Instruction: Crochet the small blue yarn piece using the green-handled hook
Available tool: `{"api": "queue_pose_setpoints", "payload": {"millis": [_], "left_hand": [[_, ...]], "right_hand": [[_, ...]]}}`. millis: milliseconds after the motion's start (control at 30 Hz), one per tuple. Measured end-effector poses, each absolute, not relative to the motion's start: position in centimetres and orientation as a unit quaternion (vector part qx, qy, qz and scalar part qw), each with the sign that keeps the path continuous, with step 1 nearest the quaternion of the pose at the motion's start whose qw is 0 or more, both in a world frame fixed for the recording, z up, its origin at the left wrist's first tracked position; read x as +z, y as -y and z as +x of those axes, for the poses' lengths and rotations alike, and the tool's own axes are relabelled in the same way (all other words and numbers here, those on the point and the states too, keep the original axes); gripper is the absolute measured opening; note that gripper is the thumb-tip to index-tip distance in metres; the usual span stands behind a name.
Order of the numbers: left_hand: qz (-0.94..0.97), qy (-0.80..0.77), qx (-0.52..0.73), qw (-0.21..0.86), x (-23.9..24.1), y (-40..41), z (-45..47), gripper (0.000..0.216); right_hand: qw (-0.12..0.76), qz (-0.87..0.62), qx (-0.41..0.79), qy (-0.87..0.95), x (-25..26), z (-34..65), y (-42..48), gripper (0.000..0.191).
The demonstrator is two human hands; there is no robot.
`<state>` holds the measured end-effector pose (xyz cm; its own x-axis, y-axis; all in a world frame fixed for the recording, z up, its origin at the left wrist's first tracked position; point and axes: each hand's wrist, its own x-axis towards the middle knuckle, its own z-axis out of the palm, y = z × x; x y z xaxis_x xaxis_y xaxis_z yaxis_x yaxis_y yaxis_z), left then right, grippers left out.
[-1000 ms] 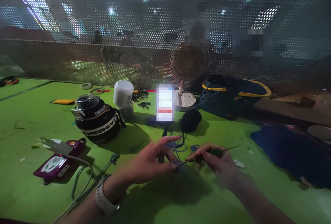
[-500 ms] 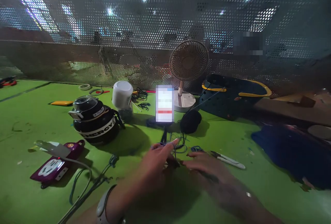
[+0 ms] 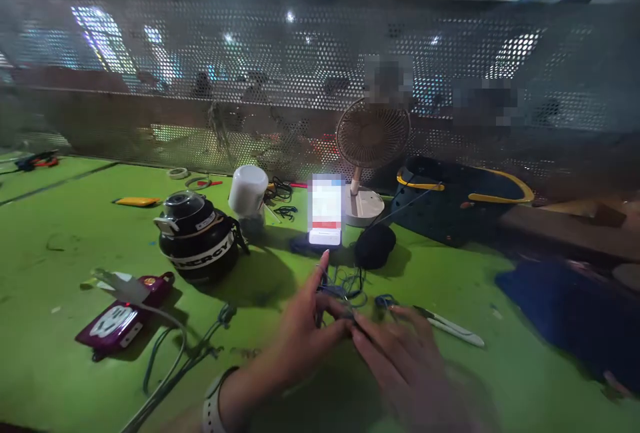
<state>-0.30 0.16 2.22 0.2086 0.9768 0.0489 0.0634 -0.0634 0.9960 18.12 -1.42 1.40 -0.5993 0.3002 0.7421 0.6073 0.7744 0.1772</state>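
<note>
My left hand (image 3: 303, 336) is low in the middle, index finger pointing up and thumb and other fingers pinched on thin blue yarn (image 3: 350, 284) that lies in loops on the green table (image 3: 60, 366). A pale watch band is on that wrist. My right hand (image 3: 403, 363) reaches in from the lower right, smeared by motion, its fingertips meeting the left fingers at the yarn. A white-handled hook tool (image 3: 453, 328) lies on the table just right of the hands. A dark yarn ball (image 3: 375, 245) sits behind the loops.
A lit phone (image 3: 325, 210) stands propped behind the yarn, with a small fan (image 3: 373, 136) beside it. A black jug (image 3: 197, 236), white cup (image 3: 247, 190) and purple power strip (image 3: 120, 316) with cables are at left. A dark basket (image 3: 450, 203) and blue cloth (image 3: 565, 306) are at right. Perforated metal screen behind.
My right hand has put the hook tool down on the table and come back to the yarn at my left fingers. The view has shifted slightly.
</note>
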Motion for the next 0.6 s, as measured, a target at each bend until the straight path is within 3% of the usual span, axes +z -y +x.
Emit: {"api": "queue_pose_setpoints", "payload": {"millis": [200,333,600], "left_hand": [[0.414,-0.306,0.417,0.749,2.1,-0.8,-1.1,0.121],[0.442,-0.289,0.363,0.768,3.1,-1.3,-2.2,0.118],[0.475,-0.314,0.333,0.752,2.8,-2.4,-3.1,0.117]], "right_hand": [[0.372,-0.253,-0.206,0.869,0.9,18.7,1.9,0.023],[0.411,-0.220,-0.151,0.872,2.1,18.8,1.3,0.017],[0.363,-0.198,-0.031,0.910,3.0,20.7,0.2,0.018]]}}
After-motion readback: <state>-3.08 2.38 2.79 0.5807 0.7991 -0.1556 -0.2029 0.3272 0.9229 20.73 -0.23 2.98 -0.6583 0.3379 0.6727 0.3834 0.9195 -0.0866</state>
